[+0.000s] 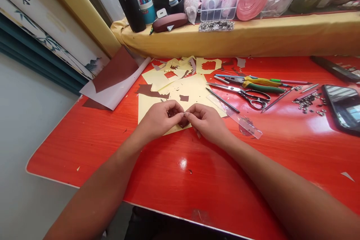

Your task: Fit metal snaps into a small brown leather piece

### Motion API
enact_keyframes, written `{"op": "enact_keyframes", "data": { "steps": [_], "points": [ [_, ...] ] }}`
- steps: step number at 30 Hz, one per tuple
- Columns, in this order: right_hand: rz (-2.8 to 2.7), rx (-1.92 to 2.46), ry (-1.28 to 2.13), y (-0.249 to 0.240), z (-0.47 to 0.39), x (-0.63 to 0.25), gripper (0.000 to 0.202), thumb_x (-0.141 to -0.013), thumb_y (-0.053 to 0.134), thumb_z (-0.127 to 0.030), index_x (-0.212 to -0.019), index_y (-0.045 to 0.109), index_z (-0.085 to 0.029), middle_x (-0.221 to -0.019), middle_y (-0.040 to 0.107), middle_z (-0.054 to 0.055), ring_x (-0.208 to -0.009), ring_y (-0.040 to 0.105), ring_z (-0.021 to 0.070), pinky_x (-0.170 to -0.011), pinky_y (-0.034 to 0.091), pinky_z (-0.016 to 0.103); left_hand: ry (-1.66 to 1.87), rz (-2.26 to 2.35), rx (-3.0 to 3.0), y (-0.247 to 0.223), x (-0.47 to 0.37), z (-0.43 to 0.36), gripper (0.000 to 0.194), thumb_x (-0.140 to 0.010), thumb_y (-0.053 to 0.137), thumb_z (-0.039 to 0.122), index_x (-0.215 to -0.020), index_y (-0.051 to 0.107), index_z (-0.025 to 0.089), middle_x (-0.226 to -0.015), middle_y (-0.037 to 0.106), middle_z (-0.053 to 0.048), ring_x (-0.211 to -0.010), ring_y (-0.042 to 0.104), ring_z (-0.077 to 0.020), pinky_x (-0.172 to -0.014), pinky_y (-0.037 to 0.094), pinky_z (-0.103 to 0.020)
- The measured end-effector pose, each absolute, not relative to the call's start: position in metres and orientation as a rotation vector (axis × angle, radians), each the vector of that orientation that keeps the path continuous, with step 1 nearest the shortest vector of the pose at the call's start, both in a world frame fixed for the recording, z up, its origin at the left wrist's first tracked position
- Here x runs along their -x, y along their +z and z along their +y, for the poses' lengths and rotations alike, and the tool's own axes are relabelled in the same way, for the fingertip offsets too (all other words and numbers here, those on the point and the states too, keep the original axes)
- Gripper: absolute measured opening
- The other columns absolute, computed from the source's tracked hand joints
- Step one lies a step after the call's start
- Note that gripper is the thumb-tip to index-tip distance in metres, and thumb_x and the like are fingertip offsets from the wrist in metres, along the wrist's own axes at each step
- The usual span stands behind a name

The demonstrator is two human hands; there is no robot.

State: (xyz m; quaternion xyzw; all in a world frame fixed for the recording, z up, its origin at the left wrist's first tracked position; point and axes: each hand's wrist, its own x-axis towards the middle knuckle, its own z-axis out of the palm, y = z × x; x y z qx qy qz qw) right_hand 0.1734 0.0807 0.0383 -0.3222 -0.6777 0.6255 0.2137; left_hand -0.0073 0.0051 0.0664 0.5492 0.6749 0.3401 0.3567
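My left hand [165, 117] and my right hand [205, 119] meet over the front part of a pale yellow sheet [194, 90]. Thumbs and forefingers of both are pinched together on a small dark brown piece [183, 122], which hangs just below the fingertips. Its exact shape is partly hidden by the fingers. Behind the hands, brown scraps [184, 98] and cut yellow paper with a hole [208, 65] lie on and around the sheet.
On the red table [98, 150], scissors [247, 94], pliers [261, 84], a clear ruler [239, 116], small metal rings [308, 103] and a phone [343, 107] lie right. A brown sheet [115, 69] leans back left. A cloth-covered ledge [225, 39] holds boxes and ribbon.
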Motion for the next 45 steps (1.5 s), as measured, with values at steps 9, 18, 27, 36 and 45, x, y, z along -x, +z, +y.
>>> {"op": "enact_keyframes", "data": {
  "steps": [9, 18, 27, 36, 45],
  "points": [
    [-1.899, 0.859, 1.73, 0.038, 0.08, -0.172, 0.02, -0.098, 0.06, -0.039, -0.091, 0.064, -0.02, -0.077, 0.075, 0.002, -0.041, 0.054, 0.0099, -0.04, 0.041, 0.023, 0.913, 1.786, -1.342, 0.062, 0.006, 0.006, 0.012, -0.086, 0.071, 0.031, -0.084, 0.067, 0.021, -0.078, 0.068, 0.003, -0.071, 0.06, -0.0144, -0.063, 0.046, -0.027],
    [-1.912, 0.881, 1.717, 0.039, 0.08, -0.173, 0.015, -0.095, 0.06, -0.034, -0.088, 0.062, -0.021, -0.073, 0.073, -0.001, -0.041, 0.054, 0.0101, -0.042, 0.041, 0.024, 0.847, 1.776, -1.351, 0.068, 0.004, 0.005, 0.014, -0.088, 0.071, 0.034, -0.086, 0.069, 0.021, -0.079, 0.07, 0.001, -0.074, 0.062, -0.0159, -0.065, 0.047, -0.028],
    [-1.952, 0.938, 1.559, 0.036, 0.078, -0.171, 0.012, -0.089, 0.059, -0.03, -0.08, 0.058, -0.022, -0.058, 0.055, -0.007, -0.048, 0.05, 0.0106, -0.05, 0.036, 0.025, 0.893, 1.708, -1.29, 0.059, 0.002, 0.008, 0.011, -0.086, 0.071, 0.031, -0.086, 0.068, 0.021, -0.079, 0.069, 0.001, -0.074, 0.063, -0.0166, -0.067, 0.049, -0.029],
    [-1.894, 0.913, 1.681, 0.043, 0.078, -0.173, 0.014, -0.093, 0.06, -0.033, -0.083, 0.059, -0.022, -0.057, 0.057, -0.006, -0.043, 0.051, 0.0111, -0.046, 0.038, 0.024, 1.008, 1.645, -1.213, 0.06, -0.003, 0.008, 0.011, -0.084, 0.071, 0.029, -0.084, 0.065, 0.02, -0.078, 0.066, 0.001, -0.073, 0.062, -0.0158, -0.068, 0.047, -0.029],
    [-1.742, 0.802, 1.821, 0.042, 0.082, -0.174, 0.027, -0.096, 0.064, -0.046, -0.102, 0.065, -0.02, -0.05, 0.055, -0.009, -0.037, 0.048, 0.011, -0.04, 0.036, 0.023, 1.021, 1.261, -0.89, 0.064, 0.016, 0.011, 0.013, -0.079, 0.073, 0.027, -0.074, 0.067, 0.017, -0.061, 0.052, 0.004, -0.057, 0.04, -0.0093, -0.057, 0.03, -0.026]
  ]
}}
